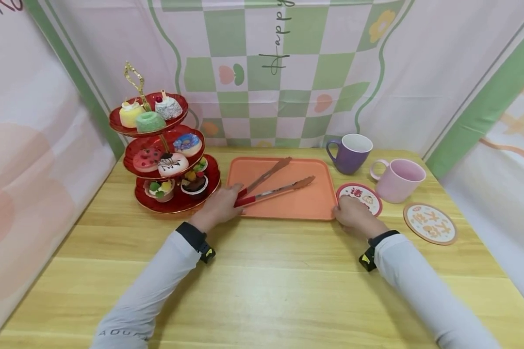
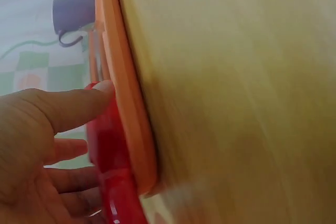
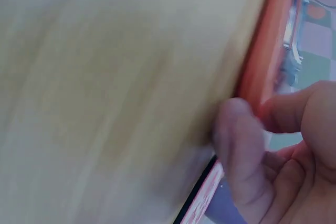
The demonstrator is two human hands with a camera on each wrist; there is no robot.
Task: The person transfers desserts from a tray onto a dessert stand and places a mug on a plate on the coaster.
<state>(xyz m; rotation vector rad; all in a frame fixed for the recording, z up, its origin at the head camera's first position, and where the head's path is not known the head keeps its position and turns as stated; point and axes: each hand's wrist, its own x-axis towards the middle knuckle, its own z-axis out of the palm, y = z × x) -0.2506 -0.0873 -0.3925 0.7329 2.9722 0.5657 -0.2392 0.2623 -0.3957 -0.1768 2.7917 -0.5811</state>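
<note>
An orange tray (image 1: 305,208) lies on the table with a pair of tongs (image 1: 268,195) on it, their metal arms spread. The tongs' red handles (image 2: 109,135) reach the front left corner, where my left hand (image 1: 220,206) holds them between thumb and fingers. The left thumb tip lies close to the tray's rim (image 2: 126,77). At the tray's front right corner, my right hand (image 1: 358,215) pinches the rim (image 3: 257,72) between thumb and index finger. A round coaster (image 1: 373,196) is partly hidden behind the right hand.
Just left of the tray stands a three-tier red stand (image 1: 146,206) bearing cakes and doughnuts. To the right are a purple mug (image 1: 349,157), a pink mug (image 1: 395,186) and another round coaster (image 1: 430,223). A patterned curtain (image 1: 262,72) hangs behind the table.
</note>
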